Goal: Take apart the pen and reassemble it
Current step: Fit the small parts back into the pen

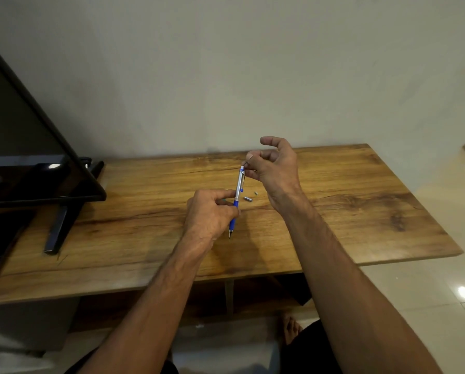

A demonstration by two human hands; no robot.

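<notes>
Pen [239,184] is held in the air over the wooden table [360,201]. Its long axis runs near-far, with the tip pointing down and toward the person and the top end toward the wall, leaning slightly right. Left hand [212,211] grasps the blue grip section, fingers curled round it. Right hand [275,168] pinches the pen's top end between thumb and forefinger, other fingers lifted. Small silver cap [248,198] and a tinier piece [256,193] lie on the table just right of the pen. TV [23,144] stands far left.
</notes>
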